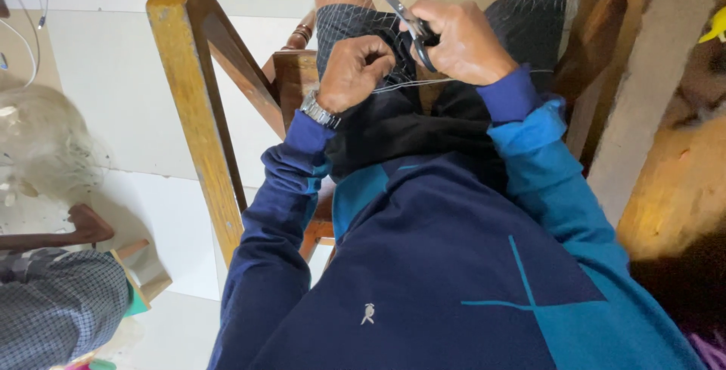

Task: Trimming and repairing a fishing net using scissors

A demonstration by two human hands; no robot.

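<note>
Top centre of the frame: the right hand (465, 41) has its fingers through the loops of a pair of scissors (404, 18), blades pointing up-left and a little apart; the left hand (355, 71) sits just left of it, curled tight and pinching thin pale strands of fishing net (423, 83) that stretch rightward under the right wrist; the rest of the fine net drapes over the knees (522, 7) at the top edge. If I were doing this I'd keep those strands taut with the pinching hand so the blades bite clean; cut close to the pinch but off the fingers; and watch the loose mesh so it doesn't snag the tips. Wooden chair arm (197, 90) runs down the left; wristwatch (321, 111) on the left wrist.
</note>
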